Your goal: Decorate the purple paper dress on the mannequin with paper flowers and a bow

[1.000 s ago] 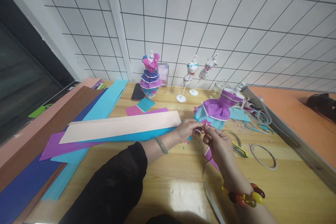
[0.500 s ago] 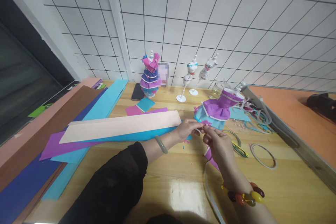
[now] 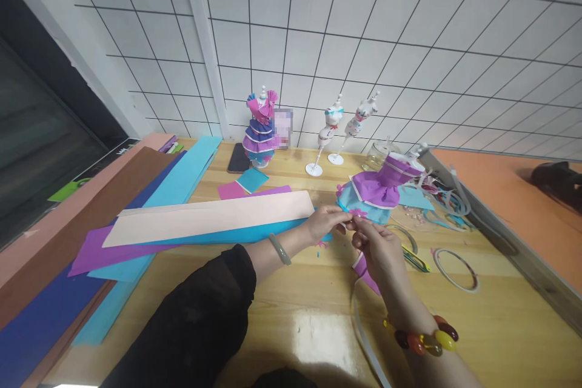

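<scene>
A small dress form in a purple and light-blue paper dress (image 3: 379,189) leans to the right, with pink paper flowers along its hem. One pink flower (image 3: 357,213) shows right behind my fingertips. My left hand (image 3: 325,223) pinches at the hem, thumb and index finger together. Close against it, the fingertips of my right hand (image 3: 379,248) are also pinched. What sits between the fingers is too small and hidden to name. Beneath the right hand lies a purple paper piece (image 3: 367,273) with a white edge. A pale strip (image 3: 364,327) curls down from there to the table's front.
Long paper strips, cream (image 3: 218,217) on top, spread leftward. A dressed form (image 3: 260,130), phone (image 3: 239,159) and two bare forms (image 3: 328,130) stand along the wall. Rightward are a yellow-green cutter (image 3: 415,259), a tape ring (image 3: 456,270), a glass jar (image 3: 377,154) and tangled strips (image 3: 457,194).
Both hands stay pinched together at the dress hem, with only slight finger movement. The pale bit seen under my left fingers earlier shows less now.
</scene>
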The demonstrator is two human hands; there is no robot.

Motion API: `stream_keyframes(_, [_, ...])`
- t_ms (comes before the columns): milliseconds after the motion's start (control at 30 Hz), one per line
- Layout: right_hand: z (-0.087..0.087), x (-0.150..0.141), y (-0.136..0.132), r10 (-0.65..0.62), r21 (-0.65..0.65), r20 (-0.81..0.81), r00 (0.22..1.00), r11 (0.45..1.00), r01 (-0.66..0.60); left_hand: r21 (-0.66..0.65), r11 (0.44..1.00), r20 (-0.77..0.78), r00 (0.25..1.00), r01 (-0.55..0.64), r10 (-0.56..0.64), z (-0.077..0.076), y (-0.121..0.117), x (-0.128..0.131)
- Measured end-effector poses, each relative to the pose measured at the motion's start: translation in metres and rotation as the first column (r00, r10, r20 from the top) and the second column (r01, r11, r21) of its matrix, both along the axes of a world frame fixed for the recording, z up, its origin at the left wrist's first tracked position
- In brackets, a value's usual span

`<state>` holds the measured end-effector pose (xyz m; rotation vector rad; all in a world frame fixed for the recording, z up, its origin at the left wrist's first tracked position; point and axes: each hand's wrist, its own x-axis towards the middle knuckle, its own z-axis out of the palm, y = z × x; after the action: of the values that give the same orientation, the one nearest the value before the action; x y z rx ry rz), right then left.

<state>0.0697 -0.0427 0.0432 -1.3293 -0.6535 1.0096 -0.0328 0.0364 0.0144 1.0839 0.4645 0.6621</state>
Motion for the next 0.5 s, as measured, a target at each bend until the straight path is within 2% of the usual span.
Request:
stream_keyframes(300, [-0.0022, 0.0018, 0.0016, -0.012, -0.002, -0.001, 1.0, 1.0, 0.012, 0.061, 0.998, -0.035, 0.999, -0.014, 0.016, -0.0009, 0.0004, 0.0002])
stream_keyframes(500, [-0.0028, 0.0009, 0.0005, -0.016, 0.006, 0.006, 1.0, 1.0, 0.016, -0.11, 0.994, 0.053, 0.999, -0.002, 0.007, 0.0055, -0.0036, 0.0002])
